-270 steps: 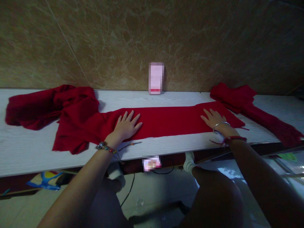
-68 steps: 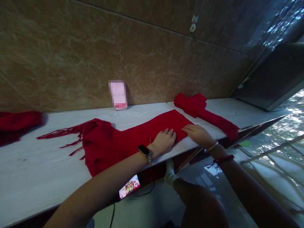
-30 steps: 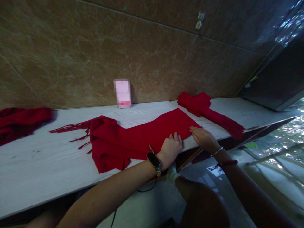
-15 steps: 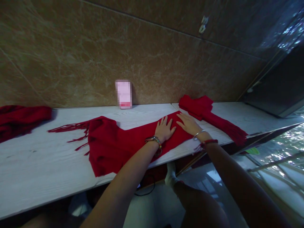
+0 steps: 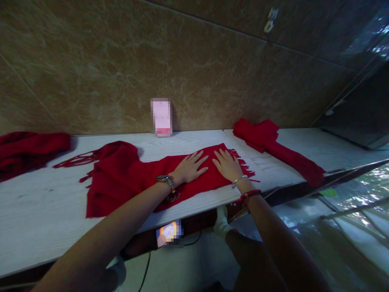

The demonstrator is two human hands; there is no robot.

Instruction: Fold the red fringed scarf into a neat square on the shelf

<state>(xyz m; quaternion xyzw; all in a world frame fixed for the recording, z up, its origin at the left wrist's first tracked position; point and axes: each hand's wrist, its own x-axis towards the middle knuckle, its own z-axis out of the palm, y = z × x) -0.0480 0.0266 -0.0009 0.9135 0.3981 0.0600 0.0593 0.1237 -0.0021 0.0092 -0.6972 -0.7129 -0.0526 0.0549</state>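
A red scarf (image 5: 142,178) with fringed ends lies lengthwise on the white wooden ledge (image 5: 33,227). Its left part is rumpled; the right part is spread flat, its fringe showing beyond my hands. My left hand (image 5: 191,167) rests palm down on the flat part, fingers spread. Just to its right, my right hand (image 5: 227,164) also presses flat near the fringed end, fingers apart. Neither hand grips the cloth.
Another red scarf (image 5: 258,136), folded with one fringed tail, lies to the right. A bunched red cloth (image 5: 30,152) sits at far left. One pink-and-white rectangular item (image 5: 162,117), blurred, leans against the brown marbled wall (image 5: 91,73). Below the ledge shows a lit screen (image 5: 168,234).
Both hands have moved left along the scarf, still flat on it. The fringe at its right end now shows, and the rumpled left part has shifted left.
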